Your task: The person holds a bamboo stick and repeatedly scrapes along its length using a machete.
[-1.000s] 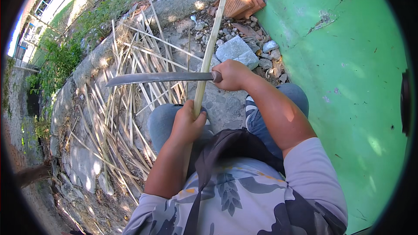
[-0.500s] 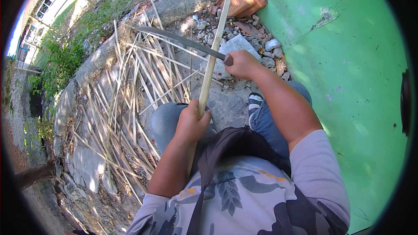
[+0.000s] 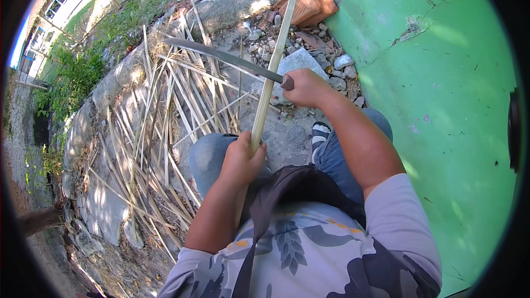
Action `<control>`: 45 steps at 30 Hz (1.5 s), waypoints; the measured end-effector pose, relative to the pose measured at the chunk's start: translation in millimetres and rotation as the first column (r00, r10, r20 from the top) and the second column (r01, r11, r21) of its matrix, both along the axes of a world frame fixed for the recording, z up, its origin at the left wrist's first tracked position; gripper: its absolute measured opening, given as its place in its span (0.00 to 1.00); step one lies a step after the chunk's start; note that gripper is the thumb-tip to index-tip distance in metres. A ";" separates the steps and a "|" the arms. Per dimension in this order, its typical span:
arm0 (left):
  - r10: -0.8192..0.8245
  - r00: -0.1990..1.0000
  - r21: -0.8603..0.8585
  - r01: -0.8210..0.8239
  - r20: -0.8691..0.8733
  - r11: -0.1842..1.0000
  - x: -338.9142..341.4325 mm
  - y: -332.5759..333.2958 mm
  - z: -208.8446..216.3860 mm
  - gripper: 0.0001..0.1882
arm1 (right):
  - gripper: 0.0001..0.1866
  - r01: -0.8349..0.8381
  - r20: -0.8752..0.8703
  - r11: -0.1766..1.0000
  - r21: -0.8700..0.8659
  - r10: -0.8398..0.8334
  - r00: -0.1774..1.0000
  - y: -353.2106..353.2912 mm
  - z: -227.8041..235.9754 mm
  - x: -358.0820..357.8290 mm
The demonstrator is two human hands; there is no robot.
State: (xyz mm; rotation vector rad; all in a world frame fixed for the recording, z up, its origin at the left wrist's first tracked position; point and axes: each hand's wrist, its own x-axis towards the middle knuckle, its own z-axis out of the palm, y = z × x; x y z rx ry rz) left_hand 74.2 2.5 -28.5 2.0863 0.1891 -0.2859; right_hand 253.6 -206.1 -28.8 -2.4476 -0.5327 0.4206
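Note:
My left hand [image 3: 242,159] is closed around the lower part of a long pale strip [image 3: 263,107], which looks like split bamboo. The strip slants up and away from me, its far end free in the air. A machete [image 3: 221,53] with a long dark blade is gripped by its handle in my right hand [image 3: 307,88]. Its blade lies across the strip above my left hand and points to the far left. Whether the edge bites into the strip I cannot tell.
Many loose pale strips [image 3: 165,116] lie heaped on the stony ground at the left. Rubble and a flat stone block [image 3: 302,63] sit ahead, with stacked orange tiles [image 3: 309,6] beyond. A cracked green floor [image 3: 441,132] spans the right. My bent knees flank the strip.
My right hand and the machete have shifted slightly down along the strip, nearer my left hand. Both hands keep their grip.

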 end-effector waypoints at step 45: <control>-0.001 1.000 -0.223 0.007 0.027 0.975 -3.2 11.5 -2.6 0.15 | 0.13 0.183 0.213 0.979 0.089 -0.199 0.957 -16.6 -12.7 23.7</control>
